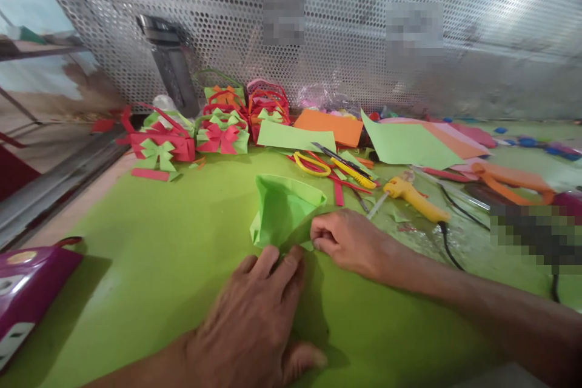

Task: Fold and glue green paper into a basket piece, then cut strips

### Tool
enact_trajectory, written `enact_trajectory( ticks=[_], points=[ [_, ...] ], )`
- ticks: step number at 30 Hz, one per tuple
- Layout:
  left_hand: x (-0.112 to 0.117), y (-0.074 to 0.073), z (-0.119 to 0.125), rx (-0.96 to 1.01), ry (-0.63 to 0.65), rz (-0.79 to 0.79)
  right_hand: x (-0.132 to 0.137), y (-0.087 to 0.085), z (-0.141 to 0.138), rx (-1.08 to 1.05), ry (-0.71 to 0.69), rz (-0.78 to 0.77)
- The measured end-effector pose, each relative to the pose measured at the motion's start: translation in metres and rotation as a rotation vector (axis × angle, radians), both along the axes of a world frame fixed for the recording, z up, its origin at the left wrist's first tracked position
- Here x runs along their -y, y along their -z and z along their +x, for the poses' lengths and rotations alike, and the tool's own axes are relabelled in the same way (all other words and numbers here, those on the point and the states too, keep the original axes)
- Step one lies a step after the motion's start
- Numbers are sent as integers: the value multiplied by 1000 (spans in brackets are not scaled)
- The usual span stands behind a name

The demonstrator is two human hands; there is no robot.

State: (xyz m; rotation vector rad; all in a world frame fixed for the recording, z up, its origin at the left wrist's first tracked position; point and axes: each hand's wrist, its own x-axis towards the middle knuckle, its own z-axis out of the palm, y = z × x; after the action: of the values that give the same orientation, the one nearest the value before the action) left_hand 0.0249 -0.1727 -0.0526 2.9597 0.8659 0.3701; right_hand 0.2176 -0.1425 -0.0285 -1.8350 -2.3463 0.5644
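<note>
Left hand (259, 309) palm-down, fingers outstretched at green box (284, 209) | right hand (348, 239) curled alongside, grip unclear

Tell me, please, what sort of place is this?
It looks like a craft workspace, perhaps a small workshop: a yellow glue gun lies on the table, near coloured sheets and small baskets decorated with bows.

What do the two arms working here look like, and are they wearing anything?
They are human arms. The left hand and right hand are bare, with no glove, ring or watch showing. No sleeve, cable or marking can be made out on either forearm.
</note>
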Motion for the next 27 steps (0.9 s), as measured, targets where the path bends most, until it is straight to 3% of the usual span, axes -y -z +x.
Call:
enact_trajectory(
  ticks=[7,27],
  points=[
    [-4,3,2,-26,10,-56,-1,-1,-7,51,74,-15],
    [-1,8,-1,20,-31,-21,-5,-3,7,16,-20,-35]
  ],
)
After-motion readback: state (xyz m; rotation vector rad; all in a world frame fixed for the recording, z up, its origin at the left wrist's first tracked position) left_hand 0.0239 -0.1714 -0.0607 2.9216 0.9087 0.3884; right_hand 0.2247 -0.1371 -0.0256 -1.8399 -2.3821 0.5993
